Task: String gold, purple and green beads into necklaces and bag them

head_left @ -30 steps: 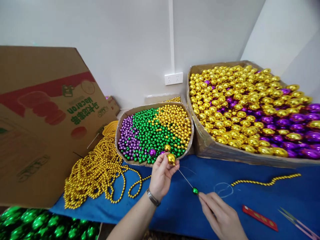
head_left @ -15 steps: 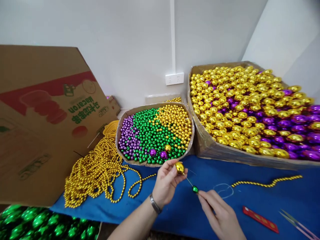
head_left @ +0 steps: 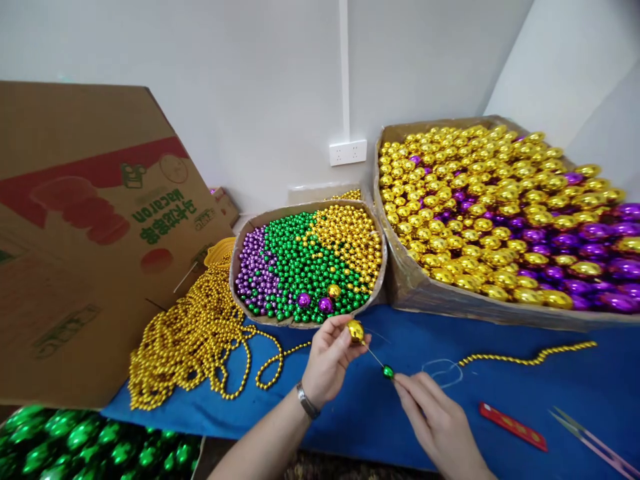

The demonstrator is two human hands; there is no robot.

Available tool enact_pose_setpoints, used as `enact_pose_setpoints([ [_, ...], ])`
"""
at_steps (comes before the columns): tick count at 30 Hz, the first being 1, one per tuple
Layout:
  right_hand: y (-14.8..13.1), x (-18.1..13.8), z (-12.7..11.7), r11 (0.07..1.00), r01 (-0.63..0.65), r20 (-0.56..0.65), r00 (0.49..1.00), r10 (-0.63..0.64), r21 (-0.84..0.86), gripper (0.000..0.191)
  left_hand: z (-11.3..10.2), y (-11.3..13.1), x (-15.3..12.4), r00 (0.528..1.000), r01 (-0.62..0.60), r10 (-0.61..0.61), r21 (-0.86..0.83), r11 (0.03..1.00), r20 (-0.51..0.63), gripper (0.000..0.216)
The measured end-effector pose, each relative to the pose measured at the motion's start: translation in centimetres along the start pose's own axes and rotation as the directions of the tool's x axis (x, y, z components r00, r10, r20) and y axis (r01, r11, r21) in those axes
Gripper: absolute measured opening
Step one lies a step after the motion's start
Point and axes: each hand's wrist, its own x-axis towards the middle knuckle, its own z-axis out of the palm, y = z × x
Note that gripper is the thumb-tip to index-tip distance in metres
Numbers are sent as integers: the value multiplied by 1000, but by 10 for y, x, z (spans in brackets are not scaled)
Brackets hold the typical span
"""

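Between the thumb and fingers of my left hand [head_left: 327, 360] is a large shiny gold bead [head_left: 355, 331]. A thin, straight needle or wire [head_left: 374, 355] runs from it down to a small green bead [head_left: 388, 371]. My right hand [head_left: 437, 417] pinches at that green bead with thumb and forefinger, its other fingers curled. Clear thread [head_left: 445, 372] loops over the blue cloth to the right and meets a string of small gold beads [head_left: 527, 357]. Exactly how the thread joins the needle is too fine to see.
Ahead stands a box of purple, green and gold beads [head_left: 233, 270]. A larger box [head_left: 425, 297] of gold and purple beads is at right. Gold bead strands [head_left: 185, 347] and a tall carton [head_left: 100, 267] lie left. A red strip [head_left: 513, 427] and tweezers [head_left: 593, 443] rest at right.
The whole view has shifted slightly, so things sit a little higher and further left. Both hands keep their hold on the gold bead and the green bead.
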Motion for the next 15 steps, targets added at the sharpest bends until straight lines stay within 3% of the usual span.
enact_pose_setpoints([
  [5, 1, -2, 1, 996, 11, -25, 1000, -13, -88, 24, -2, -3, 0, 1000, -21, 20, 28, 999, 20, 28],
  [10, 5, -6, 1, 994, 21, -41, 999, -26, -106, 23, -3, -3, -5, 983, -160, 144, 151, 976, 115, 30],
  [15, 3, -4, 1, 1000, 1, -30, 1000, -1, 6, 19, -3, 0, -7, 993, -60, 55, 48, 997, 101, 30],
])
